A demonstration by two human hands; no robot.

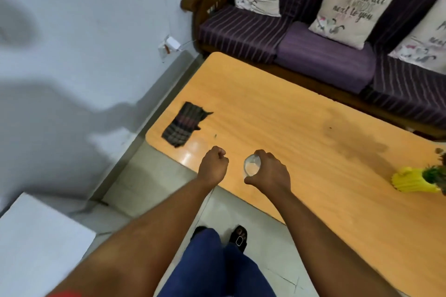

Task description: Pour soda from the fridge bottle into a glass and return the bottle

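Glass sits at frame centre on the table's near edge, the right hand wrapped around it from the right. Left hand, just beside it, is a closed, empty fist. Cloth lies left of centre.

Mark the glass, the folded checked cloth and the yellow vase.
glass [251, 164], head view, on its open rim beside the right hand's fingers.
folded checked cloth [184, 125], head view, on the middle of the fabric.
yellow vase [407, 180], head view, on its ribbed body.
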